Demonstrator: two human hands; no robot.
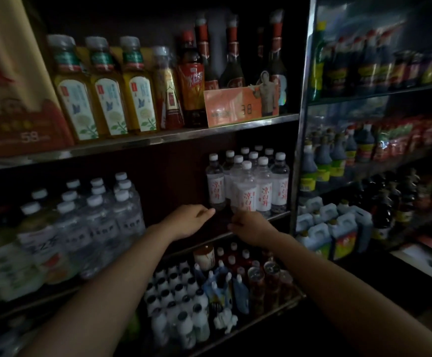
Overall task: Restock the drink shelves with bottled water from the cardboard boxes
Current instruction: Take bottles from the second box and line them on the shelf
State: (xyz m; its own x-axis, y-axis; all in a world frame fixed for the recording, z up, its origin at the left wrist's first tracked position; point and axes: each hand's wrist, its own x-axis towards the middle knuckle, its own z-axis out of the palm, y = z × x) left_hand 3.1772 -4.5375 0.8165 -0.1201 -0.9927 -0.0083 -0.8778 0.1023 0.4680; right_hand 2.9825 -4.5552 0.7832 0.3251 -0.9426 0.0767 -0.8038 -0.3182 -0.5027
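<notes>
Just above right hand [248, 226] fingers [235, 223]: water bottle [246, 191].

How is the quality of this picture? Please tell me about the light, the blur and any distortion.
Head view: dim overall, the lower shelf and corners almost black; the water bottles with red lettering are fairly sharp, while the clear bottles at left are smeared by blur; the right shelves look hazy; the wide lens bends the shelf edge; both hands are underlit, so their grip is unclear.

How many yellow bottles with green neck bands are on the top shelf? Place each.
3, in a row on the top shelf: left bottle, middle bottle, right bottle. More may hide behind them.
</notes>
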